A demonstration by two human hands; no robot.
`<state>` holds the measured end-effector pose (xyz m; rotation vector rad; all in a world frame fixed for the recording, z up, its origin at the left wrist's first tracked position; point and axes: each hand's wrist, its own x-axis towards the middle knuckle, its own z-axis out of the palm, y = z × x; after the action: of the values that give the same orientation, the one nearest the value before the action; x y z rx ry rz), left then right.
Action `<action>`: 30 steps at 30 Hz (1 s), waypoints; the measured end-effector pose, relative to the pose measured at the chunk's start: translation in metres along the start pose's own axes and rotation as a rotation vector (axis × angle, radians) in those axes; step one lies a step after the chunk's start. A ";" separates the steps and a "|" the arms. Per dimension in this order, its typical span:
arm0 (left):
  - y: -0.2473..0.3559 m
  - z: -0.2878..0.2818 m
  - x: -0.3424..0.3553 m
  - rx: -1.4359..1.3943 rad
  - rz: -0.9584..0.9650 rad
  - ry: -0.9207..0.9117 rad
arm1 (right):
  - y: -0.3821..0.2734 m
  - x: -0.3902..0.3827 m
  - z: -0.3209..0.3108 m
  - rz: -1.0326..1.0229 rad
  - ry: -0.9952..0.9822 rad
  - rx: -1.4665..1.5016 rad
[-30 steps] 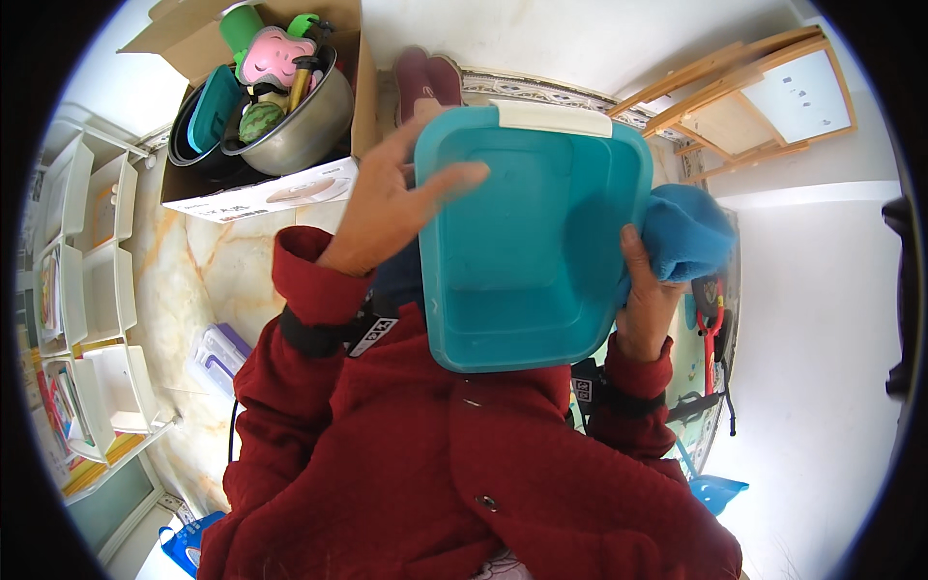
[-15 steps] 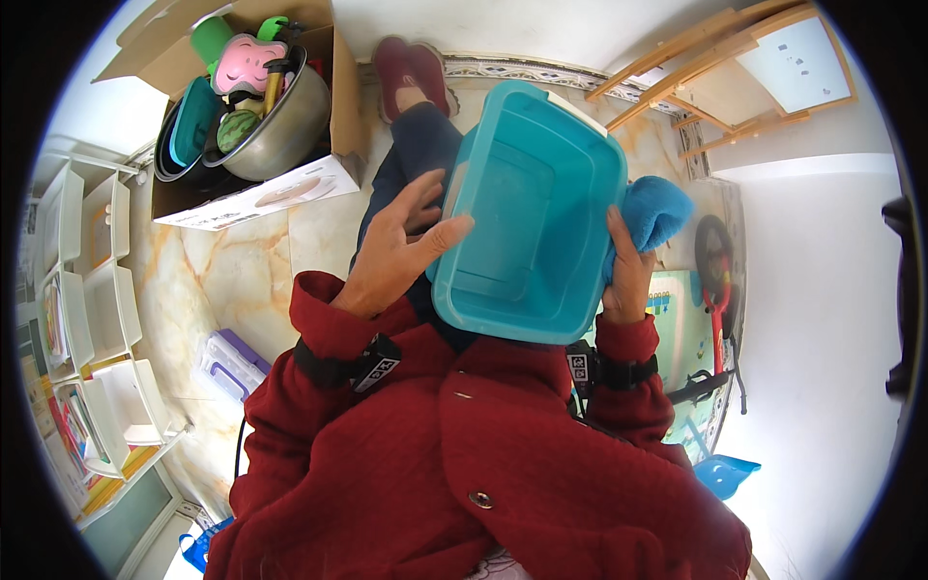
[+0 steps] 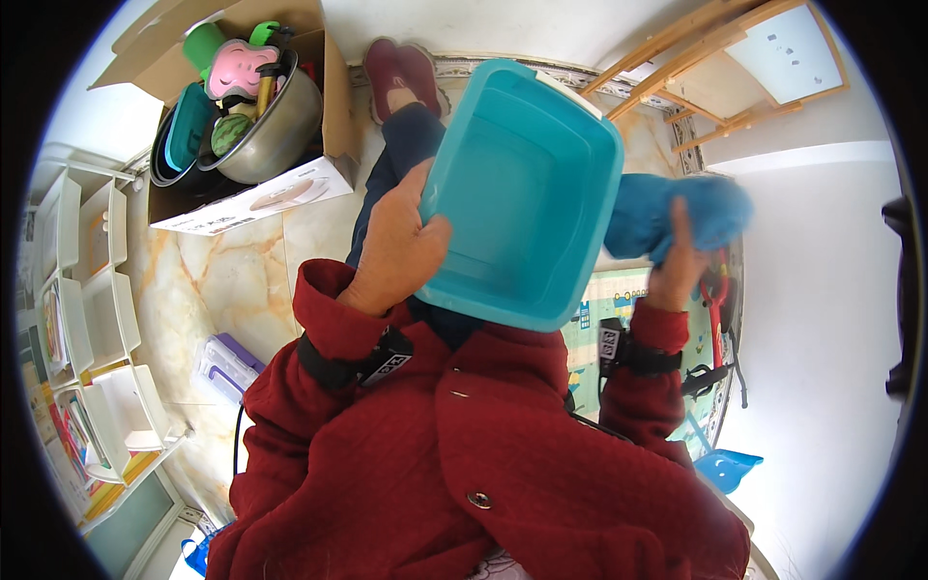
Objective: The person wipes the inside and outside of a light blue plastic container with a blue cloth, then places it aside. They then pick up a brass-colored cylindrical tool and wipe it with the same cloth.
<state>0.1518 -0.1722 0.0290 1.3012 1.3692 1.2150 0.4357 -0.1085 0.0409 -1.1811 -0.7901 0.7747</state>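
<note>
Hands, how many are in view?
2: the left hand grips the left side of the teal tub; the right hand, beyond its right side, holds the blue cloth.

You have a teal plastic tub point(image 3: 512, 198) held up in front of you, rectangular with rounded corners and a rolled rim. Its open side faces you, showing the smooth floor and walls inside, and it sits askew, its far end turned slightly to your right. A whitish handle piece point(image 3: 570, 94) is set along the far rim. To the tub's right you have a blue, soft-looking cloth point(image 3: 633, 213), bunched up and partly blurred; its left end meets the tub's outline, but whether they touch is unclear.
</note>
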 end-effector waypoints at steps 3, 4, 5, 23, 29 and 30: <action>0.003 -0.003 0.004 0.101 0.040 0.043 | -0.036 0.006 -0.003 -0.172 -0.081 0.000; 0.004 -0.002 0.005 0.149 0.057 0.058 | -0.043 0.001 -0.003 -0.196 -0.141 -0.023; 0.005 0.000 0.005 0.188 0.072 0.073 | -0.048 -0.009 -0.003 -0.235 -0.219 -0.048; 0.024 0.024 -0.010 0.351 0.336 -0.031 | 0.007 -0.009 0.030 -1.017 -1.021 -1.355; 0.021 0.037 -0.010 0.359 0.411 -0.064 | 0.016 -0.068 0.022 -0.602 -1.435 -1.250; 0.020 0.037 -0.009 0.364 0.415 -0.065 | 0.013 -0.076 0.022 -0.573 -1.476 -1.209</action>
<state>0.1923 -0.1789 0.0434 1.9380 1.3551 1.2092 0.3772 -0.1599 0.0232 -1.0816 -2.9638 0.5452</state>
